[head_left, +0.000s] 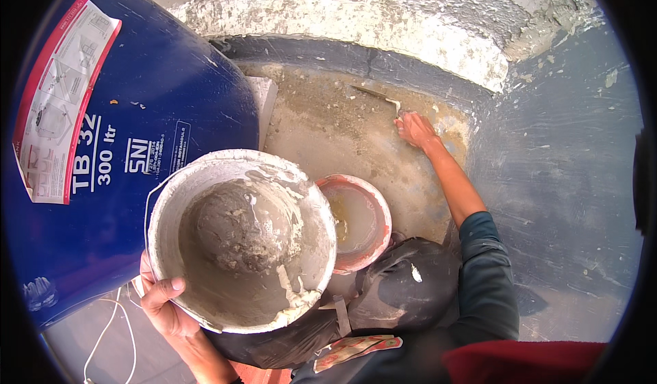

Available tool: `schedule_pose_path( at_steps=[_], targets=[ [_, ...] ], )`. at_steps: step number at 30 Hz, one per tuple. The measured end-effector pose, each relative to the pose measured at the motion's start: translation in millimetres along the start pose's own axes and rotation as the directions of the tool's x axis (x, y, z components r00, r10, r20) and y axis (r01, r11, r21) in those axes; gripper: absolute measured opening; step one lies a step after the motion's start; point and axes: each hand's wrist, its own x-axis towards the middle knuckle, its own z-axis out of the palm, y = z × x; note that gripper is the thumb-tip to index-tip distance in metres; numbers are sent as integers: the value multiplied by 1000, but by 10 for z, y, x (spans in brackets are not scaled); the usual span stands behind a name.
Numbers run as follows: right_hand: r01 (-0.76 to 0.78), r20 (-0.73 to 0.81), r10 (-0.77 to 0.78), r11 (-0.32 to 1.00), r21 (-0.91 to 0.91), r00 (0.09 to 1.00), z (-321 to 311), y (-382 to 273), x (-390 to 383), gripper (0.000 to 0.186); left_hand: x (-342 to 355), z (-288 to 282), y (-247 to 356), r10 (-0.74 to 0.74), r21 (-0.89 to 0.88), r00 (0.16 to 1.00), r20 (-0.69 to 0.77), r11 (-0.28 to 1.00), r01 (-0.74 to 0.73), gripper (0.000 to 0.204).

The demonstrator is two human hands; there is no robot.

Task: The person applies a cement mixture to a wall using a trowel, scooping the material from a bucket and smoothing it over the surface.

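My left hand is closed on the rim of a mortar-crusted bucket, its thumb over the edge. The bucket tilts so its inside faces up, showing wet grey mortar at the bottom and pale smears on the wall. My right arm reaches far out, and the right hand is shut around the handle of a trowel. Its thin blade points left, low over the floor near the base of the wall. A small reddish basin with cloudy grey water stands just right of the bucket, partly hidden by it.
A large blue water tank fills the left side. Ahead runs a rough, partly plastered wall with a dark grey band below. A smooth grey wall borders the right. A white cord lies at lower left.
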Motion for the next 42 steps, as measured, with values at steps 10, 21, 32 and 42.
schedule_pose_path(
  at_steps=[10,21,32,42],
  targets=[
    [387,-54,-393,917,-98,918,82,-1175,1464,33,-11,130,-64,16,-7,991,-132,1000,-17,51],
    [410,-131,-409,912,-24,903,-123,-1967,1809,24,-63,233,-28,27,30,974,-224,999,-20,54],
    [493,23,-494,861,-128,869,-171,-1902,1874,21,44,311,-9,7,38,945,-328,999,6,64],
    [595,98,-587,797,-104,804,-80,-1722,1916,20,18,325,16,-2,42,948,-317,999,17,67]
  ],
)
